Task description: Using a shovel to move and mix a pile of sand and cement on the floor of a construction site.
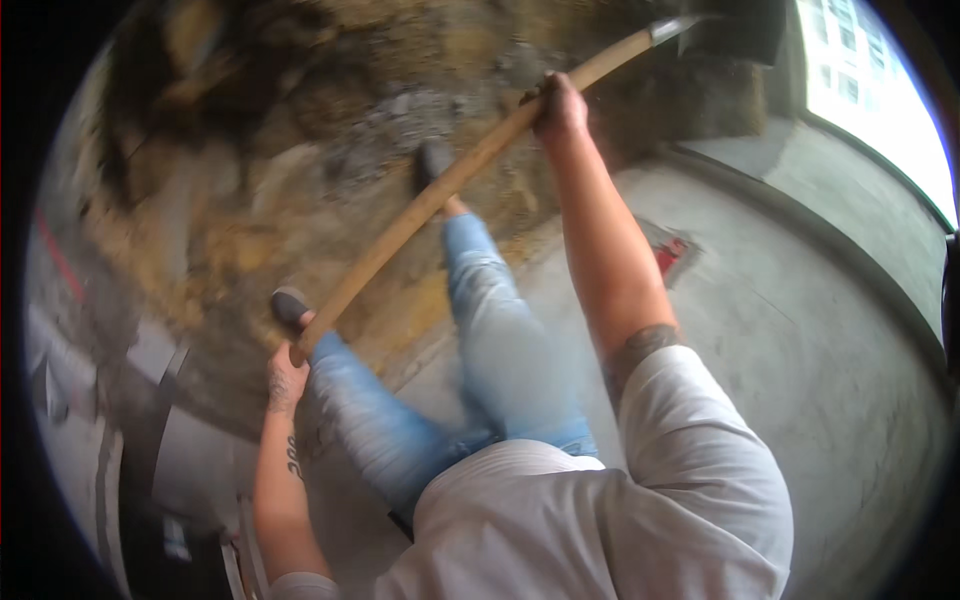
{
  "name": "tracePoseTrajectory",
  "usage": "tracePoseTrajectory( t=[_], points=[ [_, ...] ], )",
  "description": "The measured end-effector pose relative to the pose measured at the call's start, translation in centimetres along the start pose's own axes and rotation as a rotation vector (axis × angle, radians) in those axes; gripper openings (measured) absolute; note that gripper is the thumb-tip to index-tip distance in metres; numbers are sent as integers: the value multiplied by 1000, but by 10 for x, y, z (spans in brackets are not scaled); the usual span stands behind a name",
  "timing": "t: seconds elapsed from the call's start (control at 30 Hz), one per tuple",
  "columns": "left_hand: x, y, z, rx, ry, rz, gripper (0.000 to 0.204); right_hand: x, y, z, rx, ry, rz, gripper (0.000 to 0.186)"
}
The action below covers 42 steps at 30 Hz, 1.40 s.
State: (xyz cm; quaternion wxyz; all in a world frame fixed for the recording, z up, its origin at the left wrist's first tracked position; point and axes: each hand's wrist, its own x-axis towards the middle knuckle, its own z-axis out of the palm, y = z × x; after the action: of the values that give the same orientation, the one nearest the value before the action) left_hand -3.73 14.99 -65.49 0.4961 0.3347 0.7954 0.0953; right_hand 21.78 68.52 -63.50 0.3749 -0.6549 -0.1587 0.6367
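A shovel with a long wooden handle (420, 212) slants across the view from lower left to upper right. My left hand (285, 378) is closed round the handle's lower left end, by my left knee. Farther up, my right hand (562, 106) grips the shaft with the arm stretched out. Beyond that hand a pale metal socket (672, 30) joins the wood to a dark blade (742, 32), which is blurred and partly cut off by the upper edge. The blade is raised to the upper right.
Loose brown soil and rubble (240, 220) spread under and ahead of my feet, with grey broken lumps (395, 130) among them. Grey concrete floor (780, 310) lies to the right, holding a small red object (668, 254). A low ledge (840, 170) runs below a bright window (865, 70). Pale boards (200, 460) lean at the left.
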Motion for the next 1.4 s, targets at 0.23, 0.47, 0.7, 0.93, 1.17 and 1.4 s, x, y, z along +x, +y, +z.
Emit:
tracePoseTrajectory(
  t=[0.23, 0.47, 0.7, 0.93, 1.17, 1.4],
  points=[
    [-333, -180, -85, 245, 21, -471, 17, -169, 389, -13, -359, 137, 472, 25],
    [-605, -168, -175, 400, -198, -1135, 6, -435, 582, -18, -576, 91, 1051, 29],
    [-472, -114, -134, 387, -201, -934, 5, -315, 516, 34, -584, -5, 671, 18],
    [-312, -11, -16, 180, -193, -641, 3, -86, 398, -40, -482, 23, 758, 16],
    [-359, 25, -6, 176, -86, -665, 4, -92, 301, -47, -452, -1, 665, 18],
    [-160, 147, -20, 320, -62, -459, 20, 33, 60, -34, -215, -46, 351, 14]
  ],
)
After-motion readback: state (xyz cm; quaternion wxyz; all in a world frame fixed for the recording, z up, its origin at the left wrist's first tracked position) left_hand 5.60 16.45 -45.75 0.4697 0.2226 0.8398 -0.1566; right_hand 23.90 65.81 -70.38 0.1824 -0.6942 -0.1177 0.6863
